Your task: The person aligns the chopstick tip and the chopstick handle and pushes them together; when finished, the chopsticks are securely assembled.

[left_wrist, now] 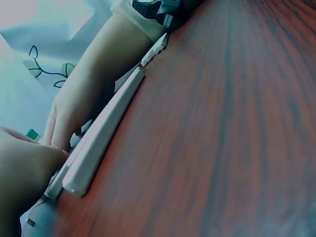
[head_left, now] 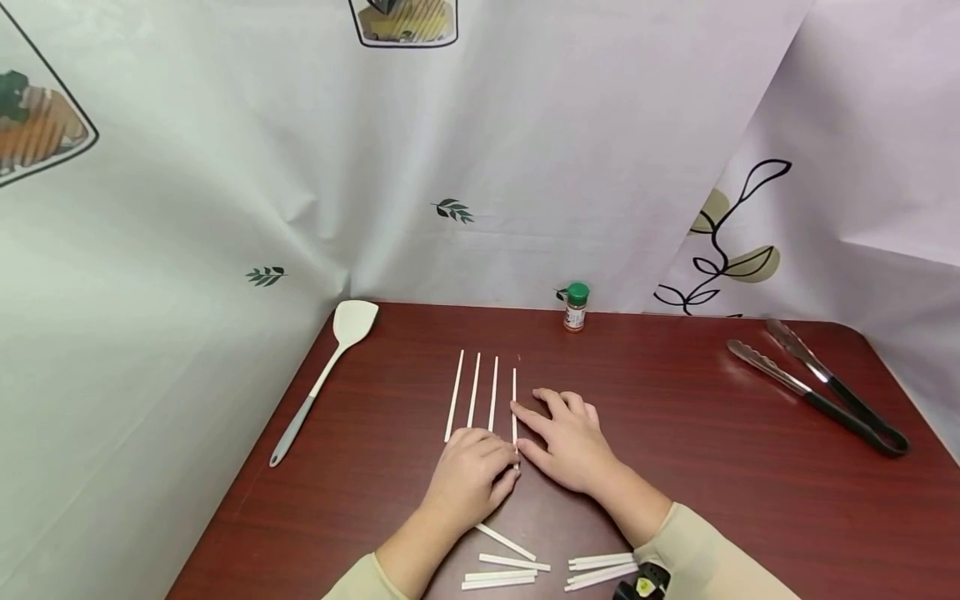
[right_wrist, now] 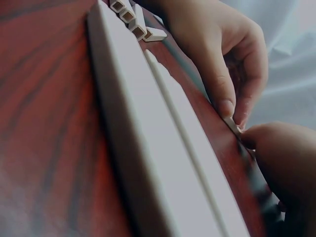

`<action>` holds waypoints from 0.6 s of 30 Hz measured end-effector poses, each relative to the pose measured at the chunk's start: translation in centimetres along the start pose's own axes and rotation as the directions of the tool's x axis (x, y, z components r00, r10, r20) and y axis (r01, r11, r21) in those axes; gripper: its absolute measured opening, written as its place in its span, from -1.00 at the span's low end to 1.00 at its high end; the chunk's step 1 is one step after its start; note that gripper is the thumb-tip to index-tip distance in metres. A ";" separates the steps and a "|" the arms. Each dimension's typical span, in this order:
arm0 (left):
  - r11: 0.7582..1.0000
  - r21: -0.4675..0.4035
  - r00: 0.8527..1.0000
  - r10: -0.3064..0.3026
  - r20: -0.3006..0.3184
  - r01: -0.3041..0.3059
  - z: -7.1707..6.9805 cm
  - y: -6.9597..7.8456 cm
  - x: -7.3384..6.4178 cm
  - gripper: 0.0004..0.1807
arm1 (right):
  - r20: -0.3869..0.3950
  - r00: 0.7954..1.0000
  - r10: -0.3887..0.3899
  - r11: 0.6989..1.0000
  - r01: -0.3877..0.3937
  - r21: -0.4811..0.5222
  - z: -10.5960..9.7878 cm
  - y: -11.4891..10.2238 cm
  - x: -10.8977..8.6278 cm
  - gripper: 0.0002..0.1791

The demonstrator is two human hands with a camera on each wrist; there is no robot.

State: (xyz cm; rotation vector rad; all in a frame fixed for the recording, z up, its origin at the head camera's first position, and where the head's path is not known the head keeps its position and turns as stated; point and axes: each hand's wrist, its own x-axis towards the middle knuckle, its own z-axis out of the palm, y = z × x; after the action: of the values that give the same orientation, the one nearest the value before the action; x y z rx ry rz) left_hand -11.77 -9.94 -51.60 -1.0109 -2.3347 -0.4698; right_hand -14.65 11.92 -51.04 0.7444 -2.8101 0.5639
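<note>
Several thin white sticks stand lengthwise side by side on the table, among them a left one (head_left: 453,396) and a third one (head_left: 493,393). At the right of this row is another white stick (head_left: 514,383). My left hand (head_left: 471,471) pinches its near end between thumb and fingers, as the right wrist view also shows. My right hand (head_left: 567,442) lies to its right, fingers spread, with the index fingertip and thumb touching the stick. The left hand covers the near ends of the middle sticks.
Loose white sticks (head_left: 498,577) lie near the front edge, with more sticks (head_left: 600,575) by the right sleeve; some show hollow square ends. A white spatula (head_left: 330,367) lies left. A green-capped spice jar (head_left: 575,308) stands at the back, and metal tongs (head_left: 817,387) lie right.
</note>
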 end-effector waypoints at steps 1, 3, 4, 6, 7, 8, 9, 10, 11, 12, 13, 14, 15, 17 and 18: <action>1.000 0.004 1.000 -0.006 0.000 0.006 0.0 0.0 0.0 -0.90 | 0.009 1.000 -0.002 1.000 0.002 -0.012 -0.1 0.0 0.0 -0.39; 1.000 0.009 1.000 -0.015 0.000 0.015 -0.1 -0.1 0.0 -0.88 | 0.021 1.000 -0.006 1.000 0.006 -0.026 -0.1 -0.1 0.0 -0.37; 1.000 0.011 1.000 -0.020 0.003 0.020 -0.1 -0.1 0.0 -0.87 | 0.025 1.000 -0.006 1.000 0.007 -0.028 -0.1 -0.1 -0.1 -0.36; 1.000 0.018 1.000 -0.021 0.004 0.020 -0.1 -0.2 0.0 -0.85 | 0.029 1.000 -0.004 1.000 0.005 -0.028 -0.1 0.0 -0.1 -0.35; 1.000 0.020 1.000 -0.020 0.004 0.020 -0.1 -0.2 0.0 -0.84 | 0.031 1.000 -0.003 1.000 0.003 -0.027 -0.1 0.0 -0.1 -0.35; 1.000 0.021 1.000 -0.020 0.002 0.020 -0.1 -0.3 0.0 -0.84 | 0.032 0.999 -0.002 1.000 0.002 -0.026 0.0 0.0 -0.1 -0.35; 1.000 0.021 1.000 -0.021 0.000 0.021 -0.1 -0.3 0.0 -0.84 | 0.033 0.999 0.000 1.000 0.001 -0.024 0.0 0.0 -0.1 -0.35; 0.999 0.023 1.000 -0.022 -0.003 0.022 -0.1 -0.3 0.0 -0.85 | 0.034 0.999 0.000 1.000 0.000 -0.024 0.1 0.1 -0.1 -0.35; 0.999 0.023 1.000 -0.024 -0.006 0.024 -0.1 -0.3 0.0 -0.85 | 0.033 0.999 0.000 1.000 0.000 -0.023 0.1 0.1 -0.1 -0.35; 0.999 0.024 1.000 -0.026 -0.008 0.027 -0.1 -0.3 0.0 -0.86 | 0.033 0.999 0.000 1.000 0.001 -0.021 0.1 0.1 -0.1 -0.34; 0.999 0.022 1.000 -0.030 -0.010 0.030 -0.1 -0.3 0.0 -0.86 | 0.033 0.999 -0.001 1.000 0.002 -0.021 0.1 0.1 -0.1 -0.34; 0.999 0.023 0.999 -0.031 -0.013 0.031 -0.1 -0.3 0.0 -0.87 | 0.032 0.999 -0.002 1.000 0.003 -0.021 0.1 0.1 0.0 -0.34; 0.999 0.024 0.999 -0.031 -0.014 0.032 0.0 -0.3 0.0 -0.87 | 0.031 1.000 -0.001 1.000 0.002 -0.021 0.1 0.1 0.0 -0.34; 0.999 0.028 0.999 -0.030 -0.022 0.031 0.0 -0.4 -0.1 -0.86 | 0.028 1.000 -0.001 1.000 0.002 -0.020 0.2 0.1 0.0 -0.34; 0.999 0.030 0.999 -0.029 -0.026 0.030 0.1 -0.5 -0.2 -0.86 | 0.029 1.000 -0.001 1.000 0.002 -0.020 0.3 0.1 0.0 -0.33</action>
State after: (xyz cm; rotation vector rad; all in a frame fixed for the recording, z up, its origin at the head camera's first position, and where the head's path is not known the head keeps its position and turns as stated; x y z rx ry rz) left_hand -12.07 -10.29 -51.80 -0.9522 -2.3299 -0.4545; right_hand -14.69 11.88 -51.32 0.7565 -2.8369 0.5280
